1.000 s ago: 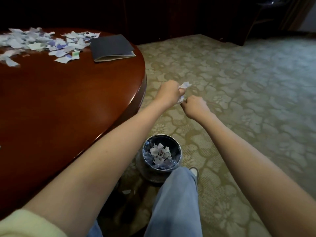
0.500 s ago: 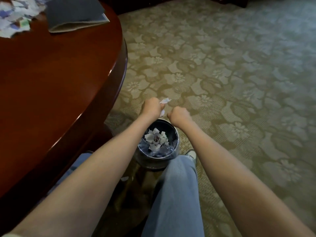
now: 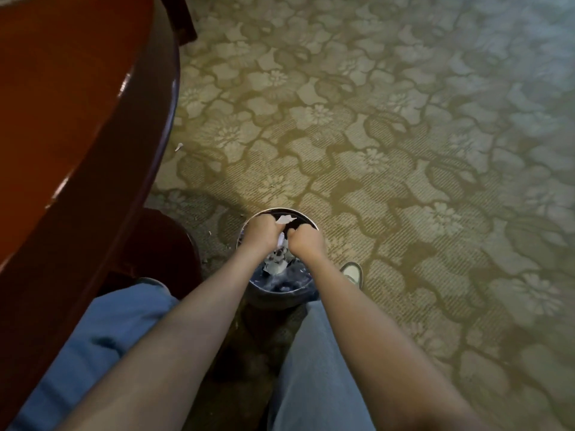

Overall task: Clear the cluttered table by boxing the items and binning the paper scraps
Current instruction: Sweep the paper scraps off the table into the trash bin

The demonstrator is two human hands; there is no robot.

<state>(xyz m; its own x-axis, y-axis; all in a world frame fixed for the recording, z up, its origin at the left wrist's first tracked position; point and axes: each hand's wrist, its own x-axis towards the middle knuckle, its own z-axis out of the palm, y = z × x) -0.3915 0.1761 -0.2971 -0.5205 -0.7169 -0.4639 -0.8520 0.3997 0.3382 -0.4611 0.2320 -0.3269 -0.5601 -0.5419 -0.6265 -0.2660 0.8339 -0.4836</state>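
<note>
The bin (image 3: 306,216) stands on the carpet (image 3: 404,150) between the person's knees, its round mouth open upward. Both hands hang right over that mouth, touching each other. The left hand (image 3: 260,233) is curled into a fist and pinches a white scrap (image 3: 285,219), whose torn end pokes out past the knuckles toward the bin's far rim. The right hand (image 3: 306,241) is curled the same way and closed against the scrap's lower end, which shows as a sliver between the two hands. The fingertips are hidden, so the exact hold cannot be told.

Inside the bin, below the wrists, lies a heap of white and dark-printed scraps (image 3: 275,264) on a bluish liner. The heap sits below the rim.

Left of the bin, the curved edge of the table (image 3: 77,119) sweeps from near to far. Its dark base (image 3: 165,244) stands just beside the bin, with a narrow strip of carpet between them. Right of the bin and beyond it the carpet runs wide and open. A shoe (image 3: 353,273) rests just right of the bin. One small fleck (image 3: 178,147) lies on the carpet far-left of the bin, near the table edge. The legs (image 3: 314,368), in blue jeans, flank the bin on its near side.
</note>
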